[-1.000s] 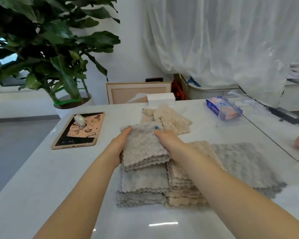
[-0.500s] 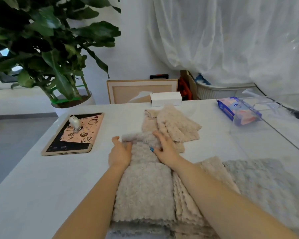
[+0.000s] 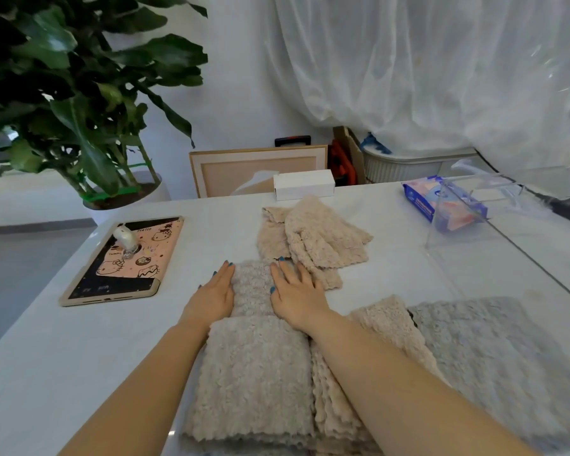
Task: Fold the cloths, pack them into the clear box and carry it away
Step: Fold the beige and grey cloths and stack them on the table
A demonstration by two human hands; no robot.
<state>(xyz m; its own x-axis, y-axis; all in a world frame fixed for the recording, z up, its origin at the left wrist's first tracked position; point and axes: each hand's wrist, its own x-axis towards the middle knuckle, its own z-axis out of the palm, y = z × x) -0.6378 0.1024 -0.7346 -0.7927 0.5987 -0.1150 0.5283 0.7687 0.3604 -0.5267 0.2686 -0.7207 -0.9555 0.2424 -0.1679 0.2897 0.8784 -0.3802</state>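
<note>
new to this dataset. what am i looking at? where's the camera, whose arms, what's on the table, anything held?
No machine here: a person works with bare hands. The one picture comes from a wide-angle camera worn on the head, looking forward and down, so the arms enter from the bottom. The left hand and right hand lie flat, fingers straight, on either side of a folded beige cloth on the white table. Nothing is gripped; they press it. Nearer the camera are stacks of folded cloths, with a grey cloth spread out to their right and loose beige cloths farther away. The clear box stands at the right, a pack of wipes partly behind its wall. A tablet lies at the left, a potted plant beyond it.
</note>
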